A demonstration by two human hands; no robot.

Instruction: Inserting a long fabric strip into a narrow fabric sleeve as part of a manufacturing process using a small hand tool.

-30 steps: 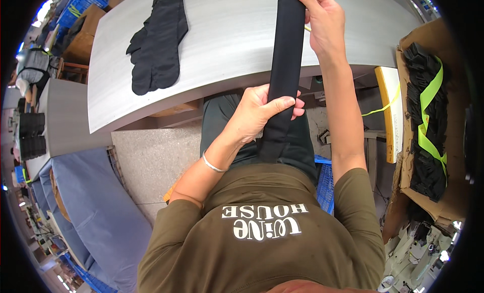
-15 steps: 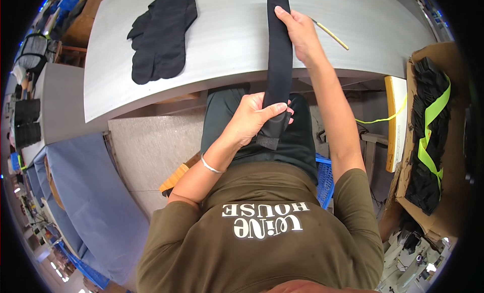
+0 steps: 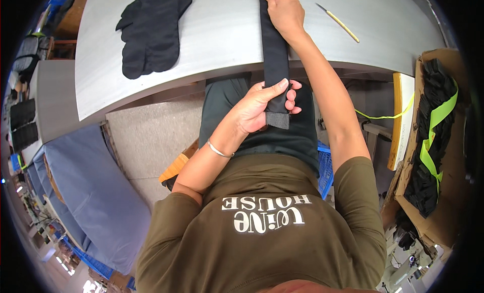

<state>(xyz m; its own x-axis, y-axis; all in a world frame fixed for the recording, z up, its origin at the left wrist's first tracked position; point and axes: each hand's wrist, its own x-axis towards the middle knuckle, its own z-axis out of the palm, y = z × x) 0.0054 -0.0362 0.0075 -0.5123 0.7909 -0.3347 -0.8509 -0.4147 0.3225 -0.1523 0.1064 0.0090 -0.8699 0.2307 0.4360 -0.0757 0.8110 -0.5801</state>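
I can see the person holding a long black strip (image 3: pixel 276 56), drawn across the near edge of the tabletop (image 3: pixel 227 31), its upper stretch over that surface and its lower end short of it, above the lap. The left grip (image 3: pixel 259 102), just on the person's side of the tabletop, is clasped around the strip, thumb pressed flat on its face and fingertips curling out past the far side. Below that thumb a grey end piece (image 3: pixel 278 121) pokes free. The right grip (image 3: pixel 284 15) is over the tabletop, its thumb and fingers closed on the strip higher up; the strip's top runs out of my sight.

On the left part of the tabletop lie some black fabric pieces (image 3: pixel 154 41) with rounded ends. On its right part rests a slim tool (image 3: pixel 343 27) with a yellow handle, touched by neither grip. To the right of the tabletop a cardboard box (image 3: pixel 428 231) holds a dark bundle (image 3: pixel 422 189) and a bright yellow-green band (image 3: pixel 443 110).
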